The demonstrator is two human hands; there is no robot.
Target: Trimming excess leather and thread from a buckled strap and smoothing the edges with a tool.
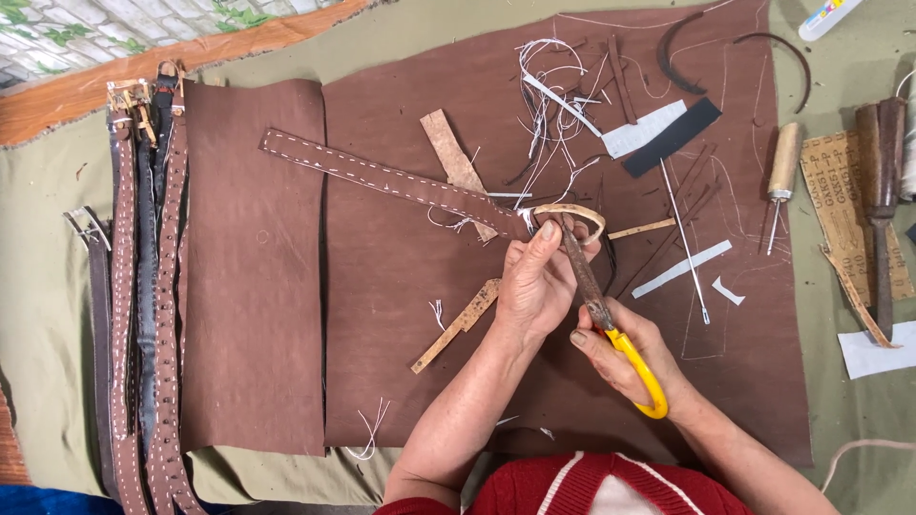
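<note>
Scissors [611, 324] with yellow handles are gripped in the right hand [625, 358], fingers curled shut through the loops, blades aimed toward 11 o'clock. The end of a stitched brown strap [382, 176] is pinched by the left hand [539, 286], fingers closed on it right where the blade tips meet a pale loop [577, 212]. The strap runs off toward 10 o'clock across a brown leather sheet [401, 315] spread on the counter [859, 420]. White thread scraps [553, 105] are scattered at 12 o'clock. A wooden-handled awl [782, 167] lies at 2 o'clock. Finished belts [143, 286] are stacked at 9 o'clock.
</note>
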